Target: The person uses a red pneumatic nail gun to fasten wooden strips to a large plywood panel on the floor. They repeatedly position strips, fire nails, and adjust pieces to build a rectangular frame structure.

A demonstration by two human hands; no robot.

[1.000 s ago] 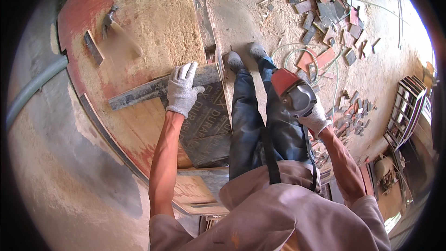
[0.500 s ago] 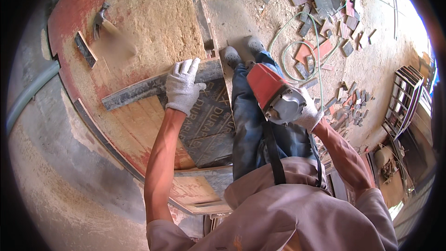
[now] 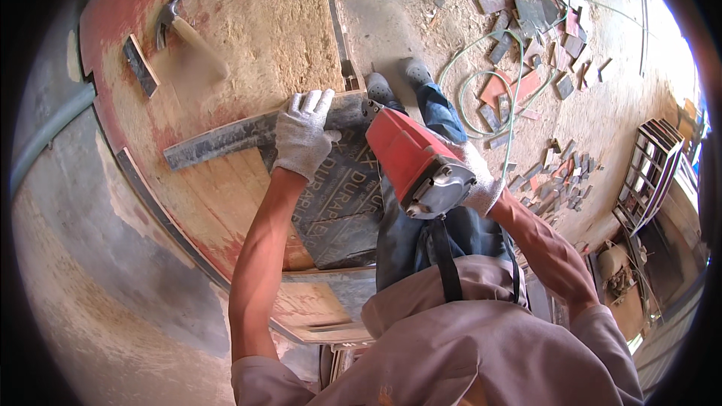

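My right hand, in a pale work glove, grips a red nail gun with a grey metal end cap. The nail gun's dark nose points at the right end of a long dark-faced wood strip; whether they touch, I cannot tell. My gloved left hand lies flat across that strip, its fingers stretched out and pointing away from me, the thumb held apart. Under the strip is a black printed plywood panel beside bare wood. The fingers of my right hand are mostly hidden behind the nail gun.
On the worktop, a claw hammer lies at the far left, beside a short wood block. A green hose loops over the floor on the right, among scattered wood offcuts. A slatted rack stands at far right.
The nail gun has moved left in my right hand, its nose coming over to the strip's right end. My left hand has stayed on the strip, shifting only slightly.
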